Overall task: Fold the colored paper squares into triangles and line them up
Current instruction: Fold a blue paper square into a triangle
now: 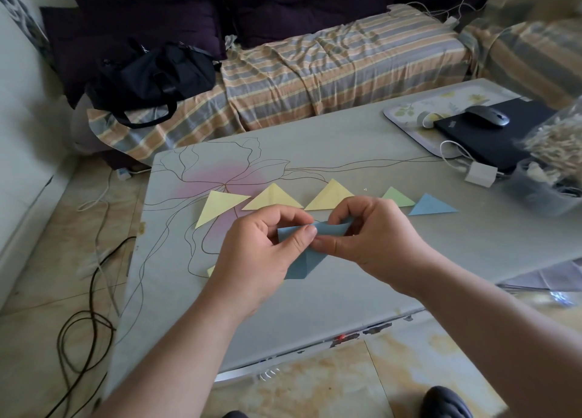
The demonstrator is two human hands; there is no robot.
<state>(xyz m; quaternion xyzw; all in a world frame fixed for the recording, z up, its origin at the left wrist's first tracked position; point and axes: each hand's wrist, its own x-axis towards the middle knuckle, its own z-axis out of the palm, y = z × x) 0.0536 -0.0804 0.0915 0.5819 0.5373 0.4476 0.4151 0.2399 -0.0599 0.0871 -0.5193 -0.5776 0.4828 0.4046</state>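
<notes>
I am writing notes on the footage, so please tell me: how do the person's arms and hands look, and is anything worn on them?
The left hand and right hand are bare, without gloves. Both forearms are uncovered up to the picture's bottom edge; no sleeve is in view. I see no ring, watch, bracelet or marking on either hand or wrist.

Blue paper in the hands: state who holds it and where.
Both hands hold the blue paper: left hand and right hand pinch its upper folded edge with their fingers.

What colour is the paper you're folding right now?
Blue: both hands, left and right, pinch the blue paper; head view shows it.
</notes>
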